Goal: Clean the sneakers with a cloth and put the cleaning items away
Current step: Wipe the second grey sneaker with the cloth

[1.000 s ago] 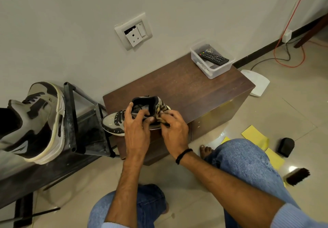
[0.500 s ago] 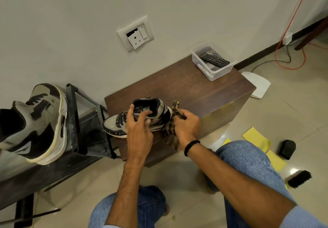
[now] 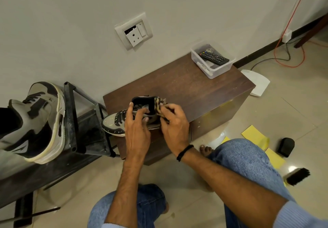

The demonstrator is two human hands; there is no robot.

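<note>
Mid-frame, left hand grips the sneaker; right hand pinches the cloth at its heel. Hard wiping could shove it off the cabinet.

Plain pale wall with skewed socket plate; glossy beige tiled floor; dark wood worktop; black rack, possibly metal.

Wooden cabinet: sneaker, plastic tub. Floor: brush.

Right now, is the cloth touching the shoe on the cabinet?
Touching. The head view shows the right hand holding the cloth against the sneaker at its heel, no gap.
</note>
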